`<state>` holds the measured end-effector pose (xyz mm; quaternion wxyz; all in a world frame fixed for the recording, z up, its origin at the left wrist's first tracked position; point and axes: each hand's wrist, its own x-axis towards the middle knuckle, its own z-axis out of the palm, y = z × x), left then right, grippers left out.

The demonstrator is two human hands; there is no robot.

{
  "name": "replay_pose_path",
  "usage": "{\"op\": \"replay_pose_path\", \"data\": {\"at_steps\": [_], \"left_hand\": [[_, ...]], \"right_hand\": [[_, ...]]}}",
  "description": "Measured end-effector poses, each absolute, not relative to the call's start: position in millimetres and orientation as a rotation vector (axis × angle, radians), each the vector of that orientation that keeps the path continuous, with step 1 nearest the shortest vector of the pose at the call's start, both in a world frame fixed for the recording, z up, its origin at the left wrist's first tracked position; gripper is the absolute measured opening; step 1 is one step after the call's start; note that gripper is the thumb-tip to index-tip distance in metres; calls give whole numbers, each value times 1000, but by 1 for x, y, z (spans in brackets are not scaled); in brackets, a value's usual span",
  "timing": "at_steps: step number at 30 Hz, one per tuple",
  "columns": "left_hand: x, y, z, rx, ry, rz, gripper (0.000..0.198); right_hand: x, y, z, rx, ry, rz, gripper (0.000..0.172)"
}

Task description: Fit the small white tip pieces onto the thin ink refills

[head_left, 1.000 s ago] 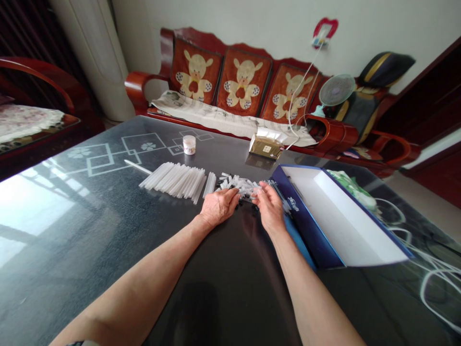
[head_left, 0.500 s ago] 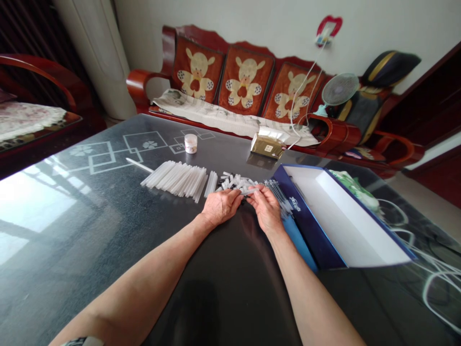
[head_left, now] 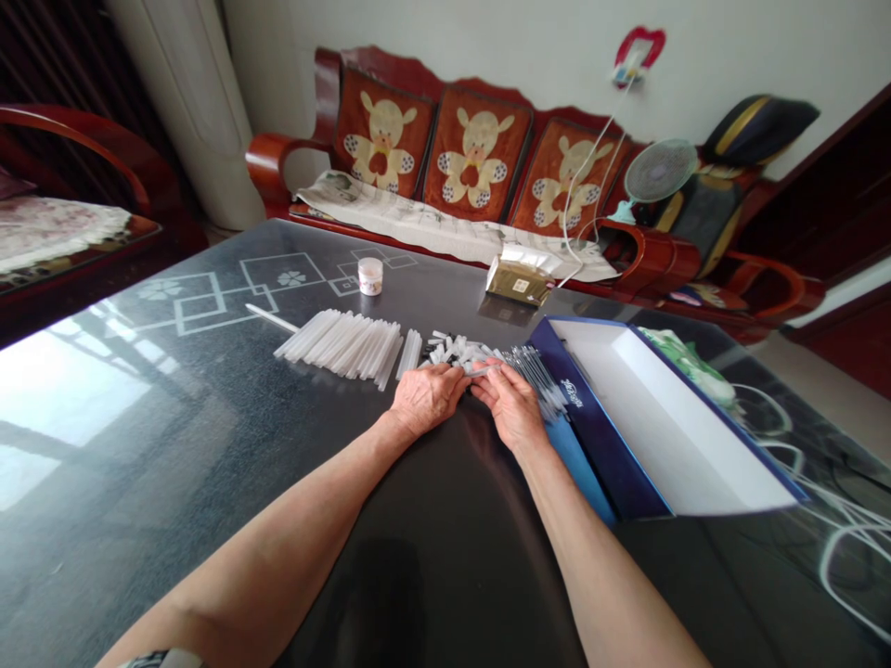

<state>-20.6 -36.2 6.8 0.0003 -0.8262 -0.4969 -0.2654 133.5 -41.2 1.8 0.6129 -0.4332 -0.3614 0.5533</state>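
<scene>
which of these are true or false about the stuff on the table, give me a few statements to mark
The left hand touches the pile of small white pieces: true.

The open box stands left of the row of clear tubes: false, it stands to the right of the row, past the right hand.

The small jar stands farther from the person than the row of clear tubes: true.

The fan stands on the table: false, it stands beyond the table, at the far end of the sofa.
</scene>
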Motion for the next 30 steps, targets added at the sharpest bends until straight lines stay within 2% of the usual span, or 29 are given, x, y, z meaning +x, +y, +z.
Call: {"op": "replay_pose_path", "data": {"at_steps": [9, 20, 30], "left_hand": [[-23, -34, 1, -2532, -1388, -869, 34], [-23, -31, -1, -2480, -1441, -945, 40], [-20, -29, -9, -2528, -1354, -1186, 28]], "right_hand": [[135, -43, 8, -1024, -819, 1336, 35], [124, -44, 3, -922, -821, 1310, 34], [117, -50, 2, -911, -895, 1319, 27]]}}
